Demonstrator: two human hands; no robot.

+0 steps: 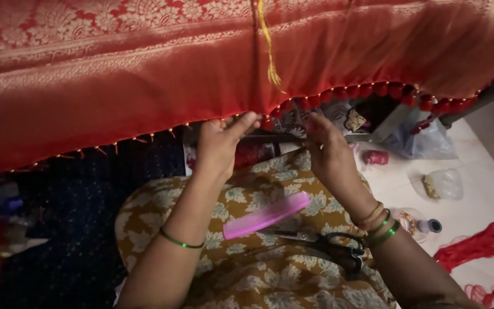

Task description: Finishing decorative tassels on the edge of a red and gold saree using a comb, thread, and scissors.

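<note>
Both hands reach up to the beaded lower edge of the red cloth [144, 86]: the left hand [219, 146] with fingers loosely curled against the hem, the right hand [328, 150] pinching narrowly at a bead. Below the cloth, a pink comb [266, 215] lies slanting on the lap, black-handled scissors [321, 243] beside it. Right of the scissors sits a clear plastic packet [442, 184].

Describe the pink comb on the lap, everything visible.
The pink comb is a flat, straight bar of translucent-looking plastic, bright pink to lilac. It lies loose and tilted, its right end higher, on the leaf-printed yellow fabric over the lap. Its teeth are too blurred to make out. Neither hand touches it: the left hand and right hand are up at the cloth's edge. Black-handled scissors lie just below it.
</note>
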